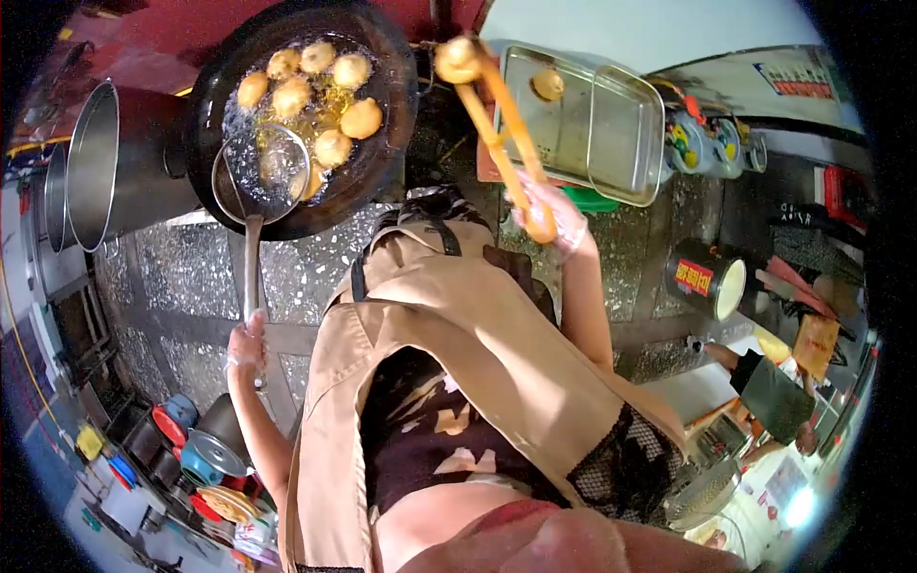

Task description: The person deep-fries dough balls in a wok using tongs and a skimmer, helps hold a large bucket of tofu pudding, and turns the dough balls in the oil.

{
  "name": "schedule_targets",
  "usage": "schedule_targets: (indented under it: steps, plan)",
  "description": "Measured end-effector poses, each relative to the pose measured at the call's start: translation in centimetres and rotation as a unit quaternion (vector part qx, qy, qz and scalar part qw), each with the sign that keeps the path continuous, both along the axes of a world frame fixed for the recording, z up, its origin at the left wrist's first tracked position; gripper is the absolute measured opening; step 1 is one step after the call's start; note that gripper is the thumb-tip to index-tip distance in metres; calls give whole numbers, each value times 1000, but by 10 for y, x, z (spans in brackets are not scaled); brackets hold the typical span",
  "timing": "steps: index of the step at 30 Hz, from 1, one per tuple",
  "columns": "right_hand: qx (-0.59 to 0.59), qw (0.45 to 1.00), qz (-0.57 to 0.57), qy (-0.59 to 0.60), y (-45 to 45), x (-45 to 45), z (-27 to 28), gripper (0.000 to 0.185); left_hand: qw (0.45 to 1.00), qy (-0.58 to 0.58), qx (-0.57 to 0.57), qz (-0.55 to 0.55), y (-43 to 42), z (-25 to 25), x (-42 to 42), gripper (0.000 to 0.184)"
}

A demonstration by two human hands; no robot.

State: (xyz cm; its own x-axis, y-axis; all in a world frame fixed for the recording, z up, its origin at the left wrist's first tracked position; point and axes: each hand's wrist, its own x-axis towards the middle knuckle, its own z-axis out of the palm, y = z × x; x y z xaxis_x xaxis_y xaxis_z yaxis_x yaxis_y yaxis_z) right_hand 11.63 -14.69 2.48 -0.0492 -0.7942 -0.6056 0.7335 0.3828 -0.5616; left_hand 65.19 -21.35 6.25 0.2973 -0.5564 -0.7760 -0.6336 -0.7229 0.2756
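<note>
My left hand (246, 346), in a clear glove, is closed round the long handle of a wire skimmer (253, 250). The skimmer's round head dips into the oil of a black wok (394, 143), at its near side. Several golden fried balls (291, 96) float in the bubbling oil. Wooden tongs (516, 129) are gripped in my right hand (554, 215), also gloved. Their far tips pinch one fried ball (458, 59), slightly blurred, between the wok and a rectangular metal tray (626, 119). Another fried ball (547, 85) lies in the tray.
Tall metal pots (95, 167) stand left of the wok. Right of the tray are several jars with coloured parts (707, 143). A dark can with a red label (705, 277) is farther right. Bowls and basins (210, 456) sit at lower left. Another person's arm (731, 358) shows at right.
</note>
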Motion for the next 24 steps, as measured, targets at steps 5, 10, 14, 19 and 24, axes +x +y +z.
schedule_targets:
  steps: [5,10,14,19,24]
  plan:
    - [153,980,-92,82,45,-47,-85,41,999,-20,2,-42,-7,6,-4,49]
    - [84,987,-126,-50,23,-61,-149,47,997,-54,-2,-52,-9,19,-19,52]
    - [10,965,-96,-244,10,-46,-138,62,985,-72,-32,-151,-3,-9,19,57]
    - [-5,994,-94,-54,29,-24,-63,65,989,-104,40,-93,-6,14,-12,65]
    - [-95,822,187,530,-108,55,48,64,982,-124,-10,-142,2,0,-3,64]
